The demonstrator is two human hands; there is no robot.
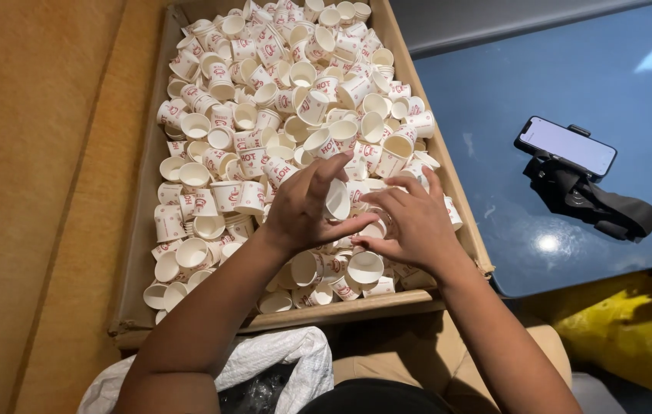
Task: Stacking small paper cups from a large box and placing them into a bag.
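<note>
A wide cardboard box (142, 230) lies in front of me, heaped with several small white paper cups (265, 100) printed in red. My left hand (307, 203) reaches into the near part of the pile and pinches a cup (337, 201) between thumb and fingers. My right hand (410, 222) rests beside it on the cups, fingers curled over the heap and touching the left thumb; whether it grips a cup is hidden.
A phone (568, 146) on a black stand (591, 199) sits on a dark blue glossy table (610, 77) to the right. A white woven sack (265, 368) lies below the box. Yellow fabric (633, 322) lies at lower right, and a tan surface (27, 153) spreads left.
</note>
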